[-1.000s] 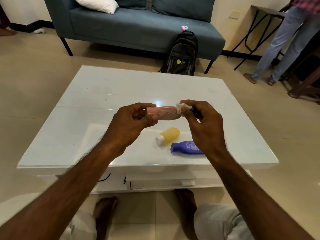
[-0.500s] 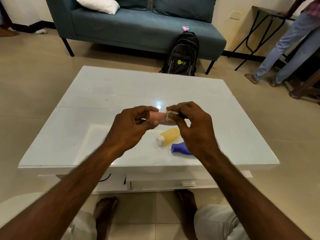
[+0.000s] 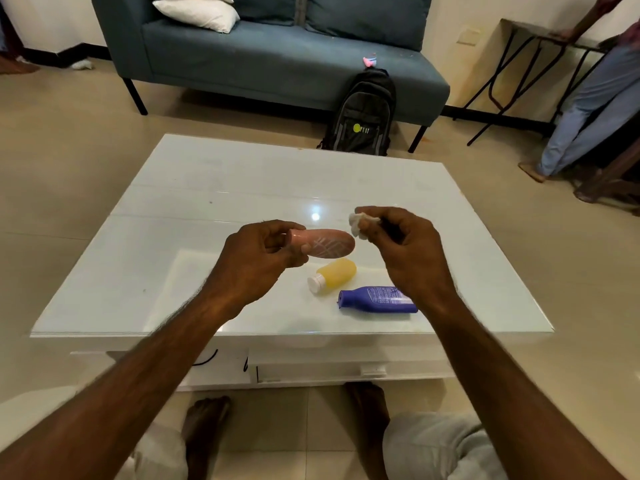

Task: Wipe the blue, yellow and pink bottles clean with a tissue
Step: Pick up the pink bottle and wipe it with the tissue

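Note:
My left hand point(image 3: 258, 249) grips the cap end of the pink bottle point(image 3: 327, 243), which lies level above the white table point(image 3: 214, 188). My right hand point(image 3: 403, 244) pinches a crumpled white tissue point(image 3: 360, 223) just right of the bottle's free end, a small gap apart from it. Below the pink bottle, the yellow bottle point(image 3: 337, 274) with a white cap lies on its side on the table. The blue bottle point(image 3: 377, 299) lies beside it, its right end hidden behind my right wrist.
A blue sofa point(image 3: 277, 53) stands beyond the table with a black backpack point(image 3: 363, 116) leaning on it. A person's legs point(image 3: 585, 109) and a metal-framed side table point(image 3: 540, 46) are at the far right. My knees and feet sit under the table's near edge.
My right hand with the tissue has come off the pink bottle and moved right, uncovering its body. My left hand keeps its hold on the cap end.

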